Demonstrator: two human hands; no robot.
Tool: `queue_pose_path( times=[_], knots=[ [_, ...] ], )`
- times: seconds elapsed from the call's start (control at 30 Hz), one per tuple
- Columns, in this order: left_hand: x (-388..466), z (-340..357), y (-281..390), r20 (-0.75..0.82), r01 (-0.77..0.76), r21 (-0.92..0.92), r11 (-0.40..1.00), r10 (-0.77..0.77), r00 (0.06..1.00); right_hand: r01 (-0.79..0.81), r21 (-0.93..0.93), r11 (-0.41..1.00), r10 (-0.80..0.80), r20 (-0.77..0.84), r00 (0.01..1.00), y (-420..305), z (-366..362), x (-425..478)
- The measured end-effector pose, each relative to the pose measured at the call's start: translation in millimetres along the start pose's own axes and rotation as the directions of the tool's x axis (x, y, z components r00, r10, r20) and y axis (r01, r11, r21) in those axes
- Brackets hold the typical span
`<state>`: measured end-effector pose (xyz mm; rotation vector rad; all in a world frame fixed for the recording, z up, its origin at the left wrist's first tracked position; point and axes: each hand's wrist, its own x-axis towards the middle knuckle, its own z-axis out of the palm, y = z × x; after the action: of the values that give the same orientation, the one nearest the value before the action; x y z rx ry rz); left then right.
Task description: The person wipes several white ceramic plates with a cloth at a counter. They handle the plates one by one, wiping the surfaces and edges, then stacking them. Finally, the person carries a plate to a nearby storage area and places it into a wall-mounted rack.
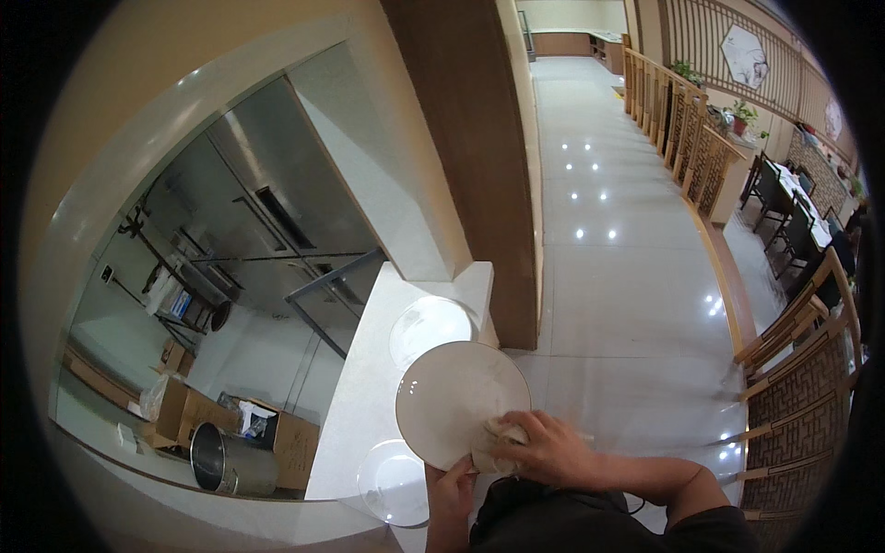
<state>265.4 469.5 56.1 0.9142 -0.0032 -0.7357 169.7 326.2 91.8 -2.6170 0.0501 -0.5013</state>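
Note:
A large round plate [453, 401] with a thin dark rim is held up in front of me, tilted, over the edge of a white stone ledge [359, 387]. My left hand [453, 487] grips its lower edge from beneath, thumb near the rim. In my right hand [546, 446] a bunched pale cloth [494, 456] presses on the plate's lower right face. Two white plates lie on the ledge: one farther plate [432, 325], partly covered by the held plate, and one nearer plate [394, 484] beside my left forearm.
Through the opening on the left are a steel pot [231, 460], cardboard boxes [294, 442] and steel cabinets [276, 186]. A dark brown post [470, 173] rises beyond the ledge. Wooden railings [795, 401] line the right of a tiled corridor [608, 276]; tables with chairs [798, 231] stand past them.

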Motion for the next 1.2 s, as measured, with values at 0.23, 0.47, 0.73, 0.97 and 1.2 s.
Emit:
queue_pose_path(
  times=[0.23, 0.47, 0.73, 0.97, 1.2],
  knots=[
    [1, 14, -3, 0.091, 0.091, 0.156, 0.984, -0.106, 0.990, -0.182, -0.057, 0.982, 0.150, -0.361, 0.920, 24, -15, 19],
    [5, 25, -5, 0.172, 0.093, 0.079, 0.993, -0.106, 0.979, -0.099, 0.059, 0.993, 0.113, -0.334, 0.936, 3, -6, 17],
    [1, 17, -15, 0.251, 0.151, 0.155, 0.976, -0.187, 0.950, -0.162, 0.023, 0.987, 0.159, -0.371, 0.915, 11, -31, 38],
    [0, 12, -27, 0.247, 0.151, 0.022, 0.988, -0.151, 0.957, 0.016, 0.242, 0.970, 0.014, -0.123, 0.992, -24, 4, 22],
    [-4, 9, -27, 0.193, 0.079, 0.123, 0.989, -0.102, 0.976, -0.098, 0.074, 0.992, 0.120, -0.400, 0.909, -4, -33, 52]
  ],
)
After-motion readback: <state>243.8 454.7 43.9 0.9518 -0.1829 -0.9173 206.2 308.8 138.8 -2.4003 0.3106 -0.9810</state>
